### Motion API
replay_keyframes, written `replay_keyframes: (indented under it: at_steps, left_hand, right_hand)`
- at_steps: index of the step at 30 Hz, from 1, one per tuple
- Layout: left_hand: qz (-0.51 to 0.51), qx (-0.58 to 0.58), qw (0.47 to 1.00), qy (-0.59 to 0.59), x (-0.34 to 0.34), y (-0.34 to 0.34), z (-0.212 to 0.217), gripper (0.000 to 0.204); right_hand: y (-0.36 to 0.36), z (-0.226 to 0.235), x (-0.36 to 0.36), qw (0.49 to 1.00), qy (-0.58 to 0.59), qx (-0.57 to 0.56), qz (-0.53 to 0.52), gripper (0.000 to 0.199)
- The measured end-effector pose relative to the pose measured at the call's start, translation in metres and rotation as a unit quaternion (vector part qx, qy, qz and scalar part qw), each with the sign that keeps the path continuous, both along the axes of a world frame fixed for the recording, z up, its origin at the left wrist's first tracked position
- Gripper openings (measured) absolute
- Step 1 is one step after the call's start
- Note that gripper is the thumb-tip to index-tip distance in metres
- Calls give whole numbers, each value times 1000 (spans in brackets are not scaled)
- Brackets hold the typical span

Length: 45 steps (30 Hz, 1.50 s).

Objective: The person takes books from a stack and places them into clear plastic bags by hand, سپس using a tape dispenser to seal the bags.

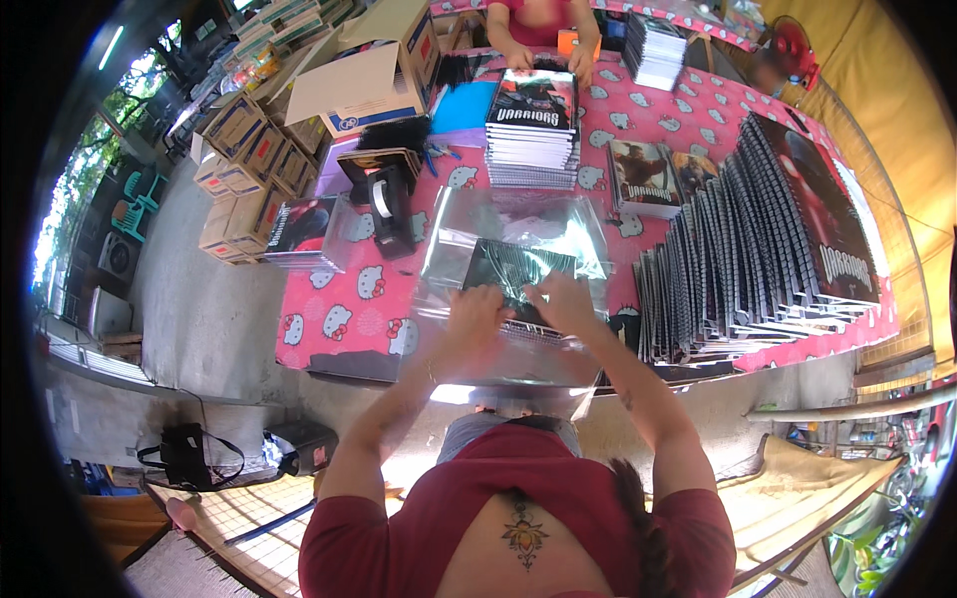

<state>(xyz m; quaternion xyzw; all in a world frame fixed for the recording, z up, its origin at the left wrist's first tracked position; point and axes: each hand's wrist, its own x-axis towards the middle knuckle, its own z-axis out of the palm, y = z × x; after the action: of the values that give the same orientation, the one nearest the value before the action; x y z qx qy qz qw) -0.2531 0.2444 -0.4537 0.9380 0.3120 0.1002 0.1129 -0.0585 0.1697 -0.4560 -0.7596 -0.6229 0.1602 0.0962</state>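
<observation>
Both arms reach forward, elbows out. The left hand (477,311) and right hand (561,302) pinch the near edge of a dark notebook (518,282) inside a clear plastic sleeve (469,234), its long axis running away from them across the surface (339,319).

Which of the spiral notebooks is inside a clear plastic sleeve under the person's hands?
The dark-covered notebook at the near table edge, under the left hand and right hand; the others lie stacked or fanned out farther away.
</observation>
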Motion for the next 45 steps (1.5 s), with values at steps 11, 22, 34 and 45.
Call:
replay_keyframes:
  at_steps: [11, 22, 34, 45]
  left_hand:
    - [56, -228, 907, -350, -47, 23, 50, 43]
    - [-80, -42, 952, -292, -67, 63, 162, 66]
    - [76, -70, 953, -284, -82, 216, 154, 27]
    - [352, -459, 679, -452, -109, 236, -38, 35]
  right_hand:
    - [40, 56, 103, 881, 463, 7, -95, 68]
    - [-4, 178, 6, 926, 56, 334, 168, 35]
    - [104, 211, -47, 880, -85, 347, 313, 18]
    - [70, 210, -104, 965, -96, 212, 123, 33]
